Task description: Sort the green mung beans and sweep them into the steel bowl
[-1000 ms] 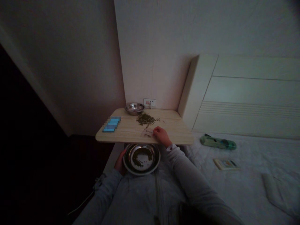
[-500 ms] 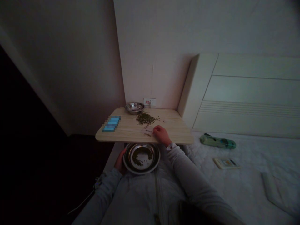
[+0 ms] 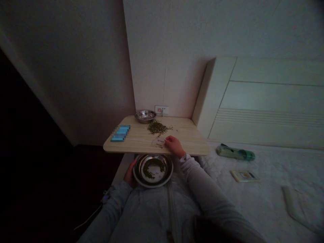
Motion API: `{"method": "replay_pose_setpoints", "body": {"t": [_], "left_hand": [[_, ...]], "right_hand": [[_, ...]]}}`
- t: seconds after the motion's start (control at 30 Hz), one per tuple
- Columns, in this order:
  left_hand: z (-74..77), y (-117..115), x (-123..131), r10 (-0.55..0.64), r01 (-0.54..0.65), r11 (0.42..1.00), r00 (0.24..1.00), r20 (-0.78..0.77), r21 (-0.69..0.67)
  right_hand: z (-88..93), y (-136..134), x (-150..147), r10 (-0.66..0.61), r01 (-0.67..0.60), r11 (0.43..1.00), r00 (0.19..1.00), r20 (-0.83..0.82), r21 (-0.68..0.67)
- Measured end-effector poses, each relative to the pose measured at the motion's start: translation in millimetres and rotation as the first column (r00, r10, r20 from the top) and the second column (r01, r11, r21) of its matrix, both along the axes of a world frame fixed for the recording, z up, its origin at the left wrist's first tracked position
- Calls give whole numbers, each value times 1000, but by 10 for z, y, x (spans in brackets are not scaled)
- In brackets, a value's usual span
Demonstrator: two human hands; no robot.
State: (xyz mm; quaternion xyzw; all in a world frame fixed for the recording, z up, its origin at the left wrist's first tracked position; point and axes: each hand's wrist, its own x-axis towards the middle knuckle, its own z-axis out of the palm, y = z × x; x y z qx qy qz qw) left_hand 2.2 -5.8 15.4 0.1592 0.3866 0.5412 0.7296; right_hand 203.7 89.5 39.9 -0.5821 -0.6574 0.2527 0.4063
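Observation:
My left hand (image 3: pixel 130 174) grips the left rim of a shiny metal bowl (image 3: pixel 169 177), its fingers partly hidden behind the bowl. The bowl is just below the table's front edge, and small green beans (image 3: pixel 151 166) lie in a curved band on its bottom. My right hand (image 3: pixel 174 145) is closed in a pinch on the edge of a thin, clear, rounded plastic piece (image 3: pixel 155 143) at the tabletop. A few dark specks show on or through that piece. Just beyond it is a loose pile of green beans (image 3: pixel 157 128).
A second metal bowl (image 3: pixel 145 115) stands at the back of the wooden table (image 3: pixel 134 143), near a wall socket (image 3: pixel 161 109). A blurred blue object (image 3: pixel 120 133) lies at the table's left. On the bed are a green bottle (image 3: pixel 235 152) and a phone-like object (image 3: pixel 244 176).
The clear plastic piece shows more distinctly now, lying flatter at the tabletop, and my right hand has shifted very slightly left. My left hand and the held bowl have hardly moved.

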Motion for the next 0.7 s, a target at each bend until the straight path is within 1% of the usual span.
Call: {"method": "replay_pose_setpoints", "body": {"t": [0.13,0.43,0.57,0.7], "left_hand": [[-10,15,-3,4,-4,1000,1000,-4,10],[-23,14,-3,2,-2,1000,1000,4,4],[-52,29,-7,-2,1,999,1000,15,34],[-31,21,-5,-9,9,1000,1000,2,1]], "right_hand": [[-5,7,-1,2,-2,1000,1000,-7,2],[8,5,11,-18,17,1000,996,-91,-13],[48,-23,5,-41,39,999,997,-60,-28],[83,-49,-11,-48,47,999,999,-12,-22]]}}
